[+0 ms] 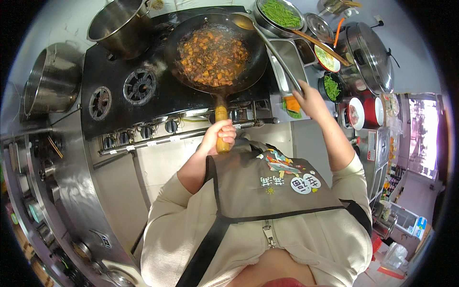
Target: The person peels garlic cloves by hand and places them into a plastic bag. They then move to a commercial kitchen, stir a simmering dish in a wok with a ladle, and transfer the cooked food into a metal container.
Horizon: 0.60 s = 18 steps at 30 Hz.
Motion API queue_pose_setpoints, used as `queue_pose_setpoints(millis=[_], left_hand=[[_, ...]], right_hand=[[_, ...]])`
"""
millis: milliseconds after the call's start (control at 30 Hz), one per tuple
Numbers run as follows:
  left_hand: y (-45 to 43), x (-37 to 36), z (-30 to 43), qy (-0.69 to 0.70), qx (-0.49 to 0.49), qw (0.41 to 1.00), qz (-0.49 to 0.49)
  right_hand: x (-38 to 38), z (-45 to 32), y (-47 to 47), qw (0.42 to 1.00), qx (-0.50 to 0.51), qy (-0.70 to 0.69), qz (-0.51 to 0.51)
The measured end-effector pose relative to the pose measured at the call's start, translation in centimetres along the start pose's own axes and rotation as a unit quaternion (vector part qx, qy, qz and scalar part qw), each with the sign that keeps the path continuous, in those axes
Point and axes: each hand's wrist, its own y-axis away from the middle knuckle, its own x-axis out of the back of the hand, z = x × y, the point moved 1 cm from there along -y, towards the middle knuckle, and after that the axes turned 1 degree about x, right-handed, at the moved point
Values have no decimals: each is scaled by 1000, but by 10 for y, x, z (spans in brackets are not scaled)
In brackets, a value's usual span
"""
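Observation:
My left hand (219, 135) is closed around the wooden handle (222, 114) of a black wok (259, 68), which sits on the stove. Inside the wok, small orange and brown diced pieces lie in a dark, wet-looking sauce (215, 59). My right hand (312, 101) grips the long metal handle of a ladle (276, 53). The ladle's bowl (242, 22) is at the wok's far right rim, above or against the inner wall; I cannot tell whether they touch.
Two tall steel pots (123, 34) stand left, beside bare burners (140, 87). Control knobs (146, 132) and a pipe run along the stove front. To the right are green beans (281, 13), a steel pan (287, 64), a wooden-handled utensil (322, 47), bowls (355, 113) and a large lidded pot (369, 57).

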Motion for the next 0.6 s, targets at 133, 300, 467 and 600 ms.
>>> queue_pose_setpoints(millis=[133, 300, 467, 600], left_hand=[[6, -2, 1, 14, 1, 1000, 21], [-2, -20, -10, 7, -17, 999, 48], [-38, -28, -32, 35, -18, 999, 38], [-49, -3, -41, -7, -58, 998, 21]], right_hand=[[-1, -3, -21, 960, -157, -108, -204], [-43, -55, 22, 758, -290, -451, -371], [-60, -47, 13, 418, -336, -717, -444], [-62, -17, 4, 205, -331, -802, -454]])
